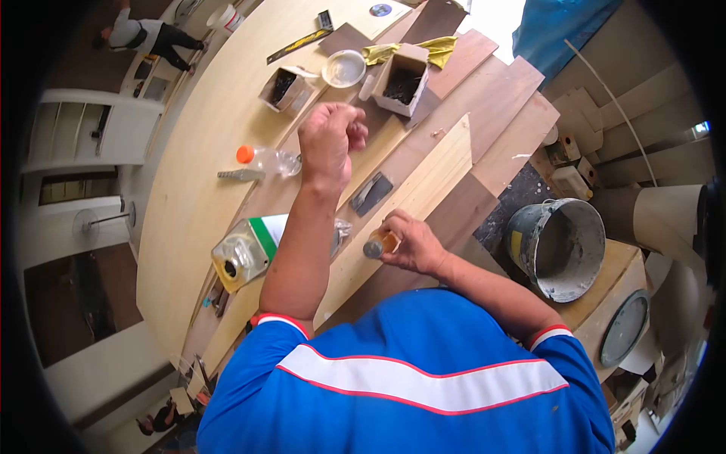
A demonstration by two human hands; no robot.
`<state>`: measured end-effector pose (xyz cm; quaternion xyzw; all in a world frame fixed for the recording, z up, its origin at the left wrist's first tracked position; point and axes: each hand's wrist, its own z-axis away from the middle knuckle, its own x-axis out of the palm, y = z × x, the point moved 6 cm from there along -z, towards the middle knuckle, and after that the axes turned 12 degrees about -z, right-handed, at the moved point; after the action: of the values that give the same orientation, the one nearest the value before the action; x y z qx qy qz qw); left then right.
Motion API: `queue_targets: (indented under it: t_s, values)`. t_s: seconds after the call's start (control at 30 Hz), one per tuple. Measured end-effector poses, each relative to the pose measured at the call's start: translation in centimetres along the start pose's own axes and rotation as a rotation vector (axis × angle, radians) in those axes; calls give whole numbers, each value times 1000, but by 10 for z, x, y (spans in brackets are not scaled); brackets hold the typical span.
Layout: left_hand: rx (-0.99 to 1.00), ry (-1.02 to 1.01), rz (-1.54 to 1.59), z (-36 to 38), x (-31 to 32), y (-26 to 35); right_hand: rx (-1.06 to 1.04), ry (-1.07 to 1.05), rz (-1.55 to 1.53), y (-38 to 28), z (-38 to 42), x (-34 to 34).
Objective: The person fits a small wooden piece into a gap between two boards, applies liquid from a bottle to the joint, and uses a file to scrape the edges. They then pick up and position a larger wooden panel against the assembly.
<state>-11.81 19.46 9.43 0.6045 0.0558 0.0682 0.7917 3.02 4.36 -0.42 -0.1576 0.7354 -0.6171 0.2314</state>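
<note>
My left hand [329, 140] is raised over the workbench, its fingers curled in. Whatever they may hold is hidden. Just beyond it stand two small cardboard boxes of dark small pieces, one on the left [284, 88] and one on the right [404, 85]. My right hand [414, 244] is closed round a tool with an amber handle [389, 242] and a round grey end; its kind does not show. Beneath the hands lies a pale wooden board [435, 170]. A dark rectangular piece [370, 194] is beside that board, between my hands.
A clear jug with a green band [246, 253] and an orange-capped bottle [265, 159] lie on the left. A white tub [344, 69], yellow cloth [442, 51] and try square [302, 39] are farther back. A stained bucket [556, 246] stands right. Another person [144, 34] is at upper left.
</note>
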Motion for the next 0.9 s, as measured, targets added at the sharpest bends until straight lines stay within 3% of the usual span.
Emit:
queue_targets:
  t_s: [0.1,0.2,0.47,0.57,0.67,0.87,0.9]
  values:
    - [-192,19,41,70,-18,-2,-14,10,1,3,-1,0]
    - [-271,-47,-164,122,-40,-11,9,1,28,0,-3,2]
    - [-199,-136,-310,193,-55,-19,39,-1,42,-5,-4,3]
    - [-143,-207,-392,195,-55,-32,28,-5,32,-6,-4,4]
    - [168,-128,-803,195,-49,-16,21,-4,24,-8,-5,2]
    - [321,-30,-967,193,-43,-8,12,-15,39,-2,-2,2]
    - [252,-38,-1004,192,-43,-9,7,-17,40,-1,-2,3]
